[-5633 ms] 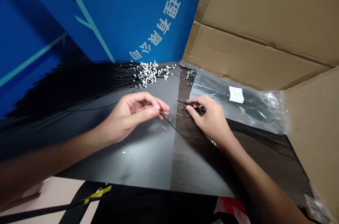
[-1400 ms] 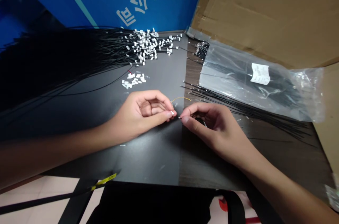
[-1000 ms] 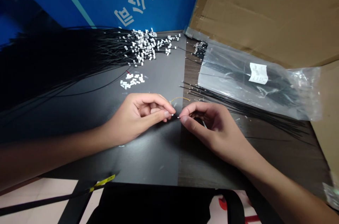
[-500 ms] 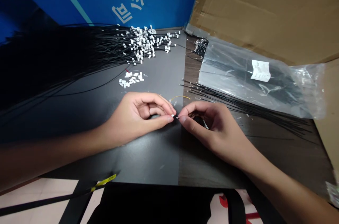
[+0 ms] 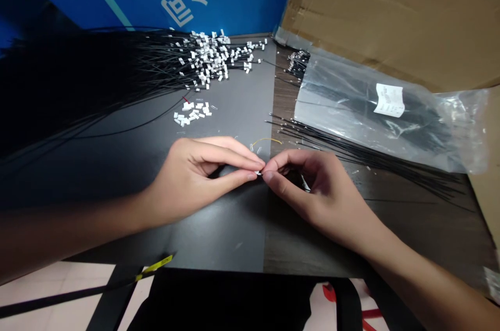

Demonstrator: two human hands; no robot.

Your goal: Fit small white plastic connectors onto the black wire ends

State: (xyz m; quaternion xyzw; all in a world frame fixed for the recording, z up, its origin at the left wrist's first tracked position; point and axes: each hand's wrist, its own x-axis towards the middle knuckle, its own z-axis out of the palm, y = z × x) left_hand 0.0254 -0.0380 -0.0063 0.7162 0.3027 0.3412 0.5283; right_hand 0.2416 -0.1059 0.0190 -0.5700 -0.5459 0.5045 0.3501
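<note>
Between finger and thumb, my left hand [image 5: 211,169] pinches a small white connector housing [image 5: 258,172], mostly covered by the fingertips. My right hand [image 5: 308,180] is closed on the end of a thin black wire, right up against the housing; most of that wire is hidden by the hand. Both sets of fingertips meet low over the table. Beyond my left hand lies a small pile of loose white connector housings [image 5: 191,113]. Past my right hand, a bundle of loose black wires [image 5: 351,154] with metal tips stretches to the right.
A large heap of black wires [image 5: 117,68] with white connectors fills the back left. At the right lies a clear plastic bag [image 5: 339,96] of black wires, before a cardboard box [image 5: 390,13]. A short yellow wire [image 5: 267,139] and clear scraps sit behind my hands.
My hands have come closer together, closing the small gap between the wire tip and the white housing. My left fingers have straightened somewhat. The view has shifted slightly.
</note>
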